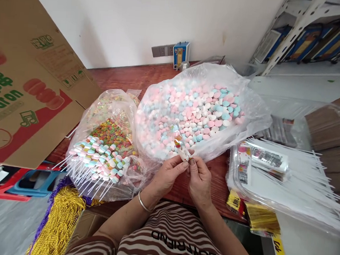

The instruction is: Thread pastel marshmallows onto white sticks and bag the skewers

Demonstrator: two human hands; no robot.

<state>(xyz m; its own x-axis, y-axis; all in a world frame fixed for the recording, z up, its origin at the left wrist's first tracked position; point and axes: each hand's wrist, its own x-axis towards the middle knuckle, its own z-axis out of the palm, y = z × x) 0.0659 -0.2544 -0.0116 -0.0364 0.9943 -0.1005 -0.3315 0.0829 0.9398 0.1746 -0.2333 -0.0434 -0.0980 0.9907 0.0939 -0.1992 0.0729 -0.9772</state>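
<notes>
My left hand (169,173) and my right hand (200,179) meet in front of me at the table's near edge. Between their thumbs and fingertips is a small clear printed candy bag (178,141), with red and orange pieces showing inside. Both hands are closed on its lower end, where the fingers cover the detail. Just beyond lies a large open plastic bag of pink, white and blue candies (196,117). To the left, another plastic bag holds small colourful ring-shaped pieces (111,133). Several pastel candies on white sticks (100,159) lie at its front.
A clear tray (235,186) on the right holds white sticks (303,172) and printed packets (268,157). Gold twist ties (261,217) lie below it. A tall cardboard box (45,80) stands left. Gold beads (60,217) hang below the table. A blue device (181,54) stands at the wall.
</notes>
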